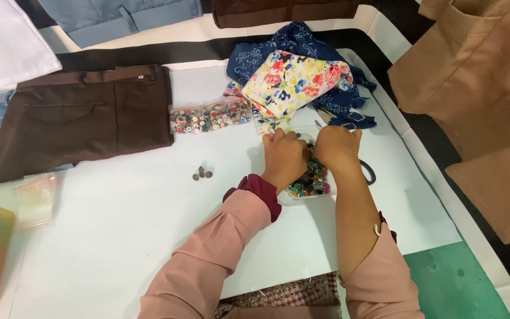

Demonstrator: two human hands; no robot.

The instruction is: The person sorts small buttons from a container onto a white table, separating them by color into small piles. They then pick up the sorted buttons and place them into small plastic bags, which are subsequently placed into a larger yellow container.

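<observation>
Now both of yours, left hand [283, 156] and right hand [336, 146], pinch the mouth of the clear button bag [311, 180] at mid-desk [119, 236]. You're opening it, I'd say; next, part it gently so nothing spills

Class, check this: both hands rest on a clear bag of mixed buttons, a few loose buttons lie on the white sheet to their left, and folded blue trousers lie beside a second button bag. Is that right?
One detail is wrong. The head view shows the folded trousers beside the second button bag are dark brown, not blue. The rest stands: left hand and right hand rest on the clear bag of mixed buttons, and loose buttons lie on the white sheet.
</observation>
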